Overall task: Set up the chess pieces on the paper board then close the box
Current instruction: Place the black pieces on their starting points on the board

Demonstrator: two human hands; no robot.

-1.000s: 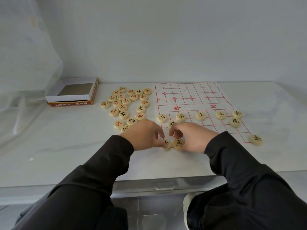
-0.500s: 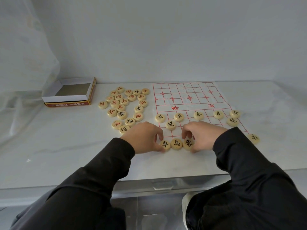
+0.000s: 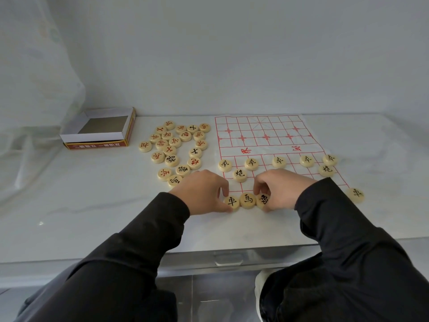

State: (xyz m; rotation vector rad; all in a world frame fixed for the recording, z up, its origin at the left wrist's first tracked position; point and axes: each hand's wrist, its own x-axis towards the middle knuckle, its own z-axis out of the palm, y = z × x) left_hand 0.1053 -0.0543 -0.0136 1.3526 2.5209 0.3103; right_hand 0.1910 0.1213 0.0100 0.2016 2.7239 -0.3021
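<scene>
Black side about half laid: left hand [image 3: 204, 191] pinches chariot piece [image 3: 231, 202], right hand [image 3: 284, 191] pinches elephant piece [image 3: 263, 200], horse piece [image 3: 248, 200] between them on paper board [image 3: 267, 151]; soldiers [image 3: 251, 163] and cannons [image 3: 239, 175] just beyond, loose pile [image 3: 176, 147] past the left hand unplaced, box [image 3: 99, 132] open.

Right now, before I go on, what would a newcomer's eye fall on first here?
The left grip and right grip pinch the end pieces of a three-piece row at the near edge of the paper board. Next comes the heap of loose pieces left of the board, with the open box at far left. One lone piece sits beside the board's near right corner.
</scene>
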